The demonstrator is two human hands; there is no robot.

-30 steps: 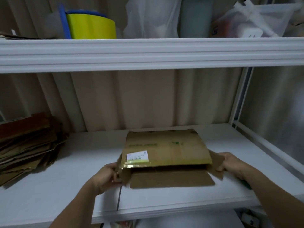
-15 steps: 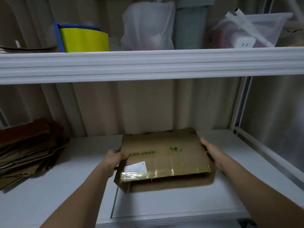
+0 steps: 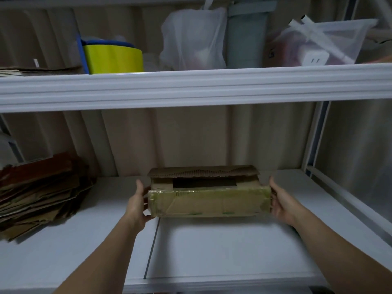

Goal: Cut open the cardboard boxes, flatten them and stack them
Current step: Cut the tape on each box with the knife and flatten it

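While both hands hold it by the ends, the brown cardboard box with shiny tape on its front (image 3: 209,201) stands on the white lower shelf (image 3: 212,247), approx. in the middle, with the long taped side toward the person. The left hand (image 3: 137,205) is at the left end w/ fingers quite straight and the thumb up, pressing flat on the cardboard; the right hand (image 3: 281,205) does the same at the right end, palm against the side, fingers mostly straight. Neither hand pinches anything, as far as I can see.

Progress, in my judgement: this box is already opened at the top, because a corrugated flap (image 3: 203,171) stands up at the back and a dark opening shows under it. But it keeps its box shape, so it is not yet flattened. The front tape looks uncut. What is left for this one: open the remaining seam, press it flat, then bring it to the pile of flattened brown cardboard (image 3: 40,198) at the left of the same shelf, well apart from the box. That pile suggests several boxes are finished already. No cutting tool is visible. If more boxes wait, I cannot tell.
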